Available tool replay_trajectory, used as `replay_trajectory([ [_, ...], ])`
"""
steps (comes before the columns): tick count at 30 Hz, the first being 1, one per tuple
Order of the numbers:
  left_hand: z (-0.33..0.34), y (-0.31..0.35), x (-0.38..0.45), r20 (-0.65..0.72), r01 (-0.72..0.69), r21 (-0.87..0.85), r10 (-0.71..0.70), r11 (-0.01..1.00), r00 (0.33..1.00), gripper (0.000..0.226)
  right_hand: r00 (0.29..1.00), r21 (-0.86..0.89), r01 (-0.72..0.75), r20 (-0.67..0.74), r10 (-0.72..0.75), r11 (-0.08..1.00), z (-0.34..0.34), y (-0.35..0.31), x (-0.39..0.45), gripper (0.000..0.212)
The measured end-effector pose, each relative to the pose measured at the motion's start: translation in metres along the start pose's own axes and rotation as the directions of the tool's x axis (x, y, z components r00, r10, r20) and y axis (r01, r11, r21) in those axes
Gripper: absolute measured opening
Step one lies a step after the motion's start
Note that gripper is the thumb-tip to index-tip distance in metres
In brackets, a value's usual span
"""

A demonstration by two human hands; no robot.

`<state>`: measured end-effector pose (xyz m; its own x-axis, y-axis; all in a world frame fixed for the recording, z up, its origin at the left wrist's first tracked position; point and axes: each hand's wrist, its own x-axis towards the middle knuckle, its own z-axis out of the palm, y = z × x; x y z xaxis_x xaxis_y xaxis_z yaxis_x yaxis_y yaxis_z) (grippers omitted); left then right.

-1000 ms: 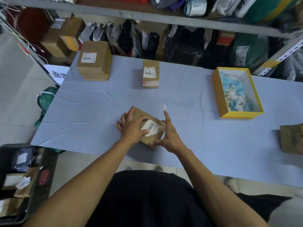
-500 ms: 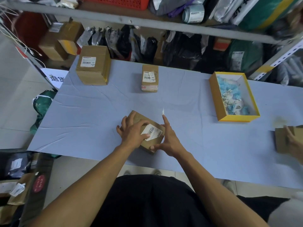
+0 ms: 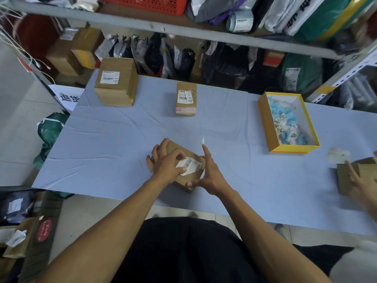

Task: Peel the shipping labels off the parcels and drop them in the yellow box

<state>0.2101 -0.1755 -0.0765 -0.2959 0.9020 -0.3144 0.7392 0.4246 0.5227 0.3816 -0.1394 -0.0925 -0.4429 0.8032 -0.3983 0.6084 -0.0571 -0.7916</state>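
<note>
Both hands were on a small cardboard parcel (image 3: 184,176) lying tilted near the front edge of the blue-covered table (image 3: 102,144). The left hand (image 3: 166,166) lay over the parcel's left half, fingers curled, with thumb and fingertip pinching the near edge of its white shipping label (image 3: 188,166); the label's left part looked lifted, though how far it had come free could not be told. The right hand (image 3: 208,176) braced the parcel's right side, thumb pressed against the near corner, index finger straight and pointing away, the other fingers loosely bent; it grasped nothing. A small white paper scrap (image 3: 202,140) stood at the tip of that index finger. Two further parcels stood at the far side of the table, each with label attached: a large box (image 3: 116,84) at far left and a smaller box (image 3: 186,99) near the middle. The yellow box (image 3: 265,123) sat open at far right, well apart from the held parcel, holding a heap of blue and white peeled scraps. At the right edge another person's hand (image 3: 359,180) rested on a brown parcel (image 3: 344,176). Shelving (image 3: 183,27) with bagged goods ran behind the table.
</note>
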Motion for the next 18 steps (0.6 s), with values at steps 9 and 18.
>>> replay_trajectory([
  [9, 0.0, 0.004, 0.004, -0.059, 0.016, -0.015, -0.017, 1.0, 0.998, 0.028, 1.0, 0.007, -0.031, -0.003, 0.031, 1.0, 0.002, -0.001, 0.002, 0.137],
  [18, -0.004, 0.007, 0.029, -0.003, -0.067, 0.039, 0.067, 0.997, 0.998, 0.007, 0.998, -0.007, -0.061, 0.018, 0.061, 0.998, -0.001, 0.0, 0.003, 0.137],
])
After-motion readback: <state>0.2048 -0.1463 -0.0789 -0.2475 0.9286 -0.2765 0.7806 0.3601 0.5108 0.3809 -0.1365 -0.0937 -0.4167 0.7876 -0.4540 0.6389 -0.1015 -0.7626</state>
